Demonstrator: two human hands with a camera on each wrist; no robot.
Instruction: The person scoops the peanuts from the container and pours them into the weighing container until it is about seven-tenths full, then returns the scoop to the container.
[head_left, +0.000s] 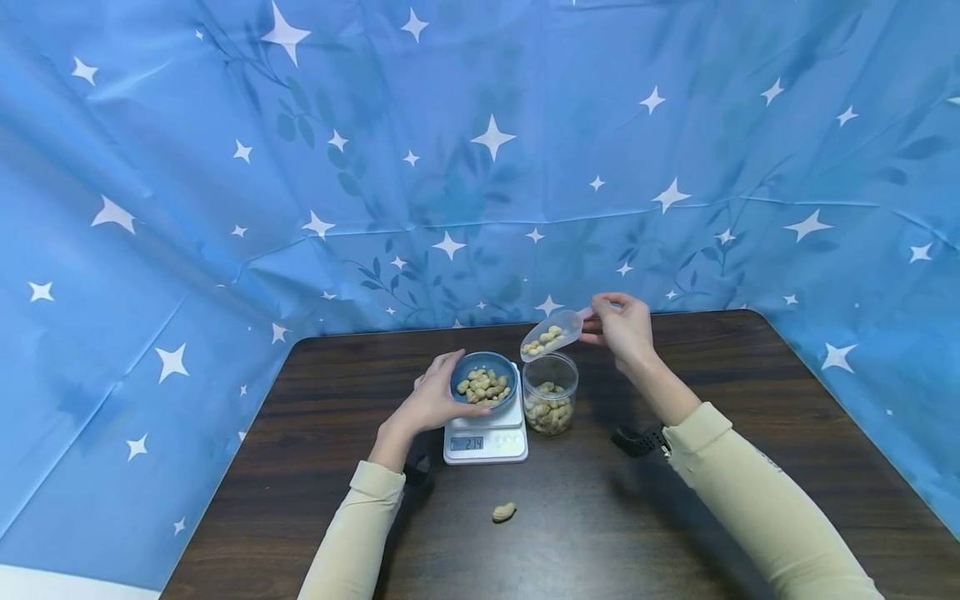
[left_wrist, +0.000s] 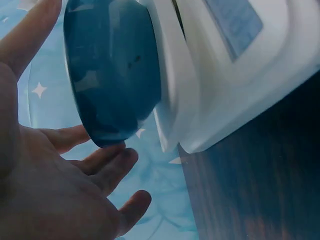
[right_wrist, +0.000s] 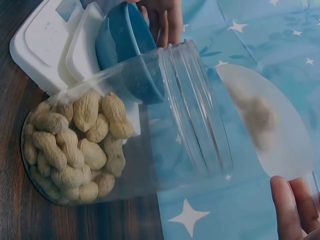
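My right hand (head_left: 624,327) pinches the handle of a translucent scoop (head_left: 572,324) that carries several peanuts (head_left: 551,335). The scoop is tilted above the mouth of a clear jar (head_left: 551,367), which has peanuts (right_wrist: 75,145) in its lower part. My left hand (head_left: 437,396) spans a blue bowl (left_wrist: 112,70), thumb on one side and fingers on the other. Unshelled peanuts (head_left: 483,386) lie inside the bowl, which sits on a white kitchen scale (head_left: 487,454). On the scale's front is a small lit display (head_left: 467,443).
A single peanut (head_left: 504,512) lies on the dark wooden table (head_left: 592,533) in front of the scale. The jar stands close against the scale's right side. Behind the table's far edge hangs a blue curtain (head_left: 450,192) with white stars.
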